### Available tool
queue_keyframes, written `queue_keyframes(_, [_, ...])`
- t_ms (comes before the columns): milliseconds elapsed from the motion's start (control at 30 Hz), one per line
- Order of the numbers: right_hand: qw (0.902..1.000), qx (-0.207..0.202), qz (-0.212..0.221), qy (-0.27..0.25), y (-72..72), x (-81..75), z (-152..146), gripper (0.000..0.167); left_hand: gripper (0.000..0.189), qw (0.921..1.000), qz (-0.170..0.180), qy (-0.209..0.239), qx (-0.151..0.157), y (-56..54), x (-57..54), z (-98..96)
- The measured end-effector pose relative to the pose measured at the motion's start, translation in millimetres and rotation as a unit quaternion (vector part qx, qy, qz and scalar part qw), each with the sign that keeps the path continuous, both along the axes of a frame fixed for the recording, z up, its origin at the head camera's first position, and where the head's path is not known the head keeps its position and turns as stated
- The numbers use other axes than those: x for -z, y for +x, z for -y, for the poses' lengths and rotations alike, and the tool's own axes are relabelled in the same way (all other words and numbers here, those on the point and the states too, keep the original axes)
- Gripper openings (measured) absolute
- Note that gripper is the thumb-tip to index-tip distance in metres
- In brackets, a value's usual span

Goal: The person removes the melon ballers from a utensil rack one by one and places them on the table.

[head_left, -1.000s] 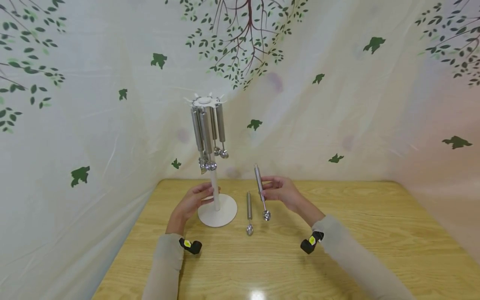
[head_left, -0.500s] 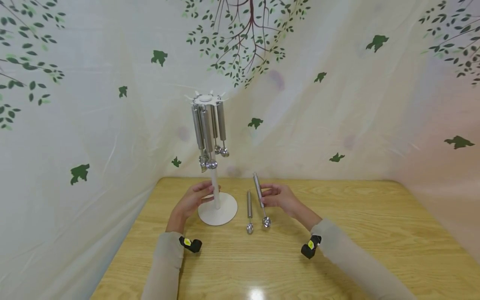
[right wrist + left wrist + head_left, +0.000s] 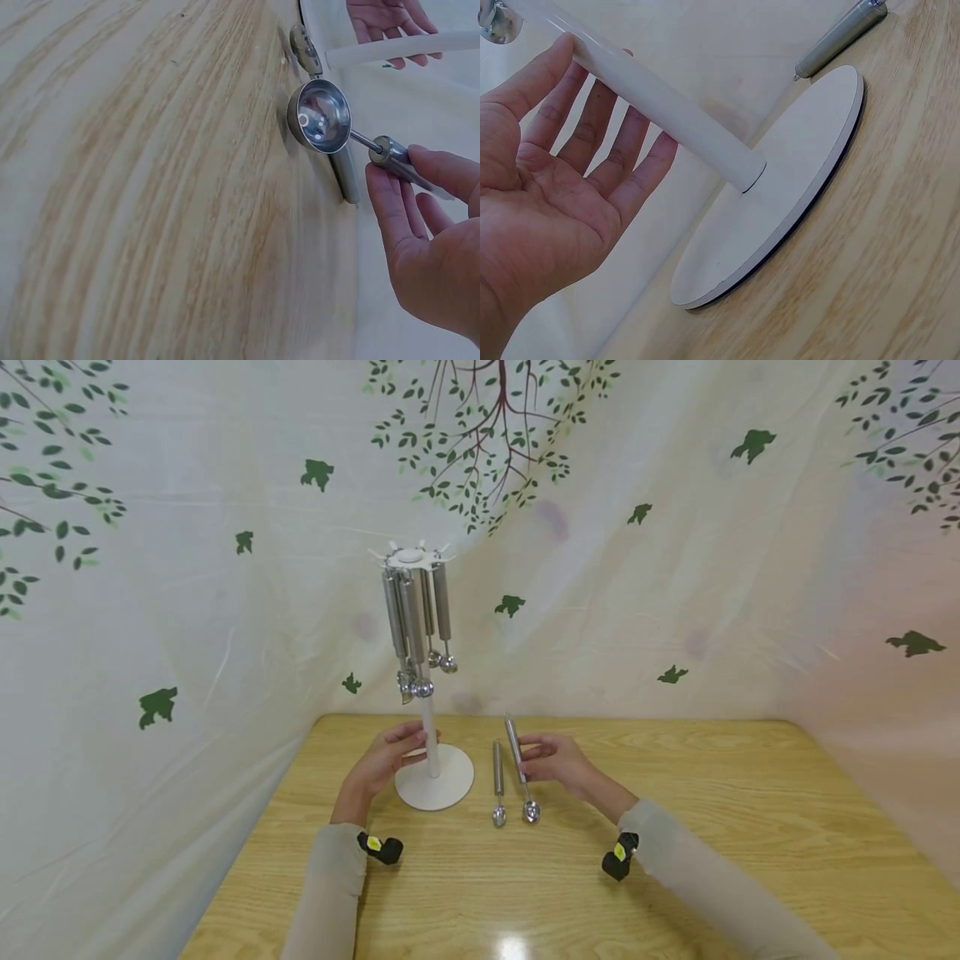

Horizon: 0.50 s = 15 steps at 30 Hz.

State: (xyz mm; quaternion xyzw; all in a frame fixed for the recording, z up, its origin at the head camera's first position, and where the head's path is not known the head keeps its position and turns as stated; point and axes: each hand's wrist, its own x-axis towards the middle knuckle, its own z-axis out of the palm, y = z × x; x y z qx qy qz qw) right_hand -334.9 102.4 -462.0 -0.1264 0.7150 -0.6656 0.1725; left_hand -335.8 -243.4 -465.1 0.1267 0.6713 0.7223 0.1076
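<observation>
A white stand rises from a round base, with several steel scoops hanging from its hooked top. My left hand holds its pole low down, the thumb on one side and the fingers behind. In the right wrist view, a steel melon baller with a deep round bowl angles out of my right hand, whose thumb and fingertips pinch the handle. Its bowl is close over the tabletop, facing me. Just left of it, a smaller steel scoop lies on the table, bowl toward me.
The wooden table ends at the back against a pale curtain printed with leaves and branches. The stand's base sits flat on the wood, left of the lying scoop.
My right hand has come down and slightly nearer with the melon baller, bringing its bowl lower beside the lying scoop. My left hand has stayed at the pole.
</observation>
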Motion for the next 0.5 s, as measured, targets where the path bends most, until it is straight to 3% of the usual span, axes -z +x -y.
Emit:
queue_keyframes(233, [0.9997,-0.007,0.023,-0.002,3.4,3.2,1.2,0.057,0.049,0.9998,-0.003,-0.017,-0.003,2.4,-3.9,-2.3])
queue_keyframes(500, [0.9991,0.002,0.038,-0.016,3.6,8.2,1.2,0.055,0.045,0.9997,-0.005,-0.023,-0.005,1.9,-4.0,-1.9])
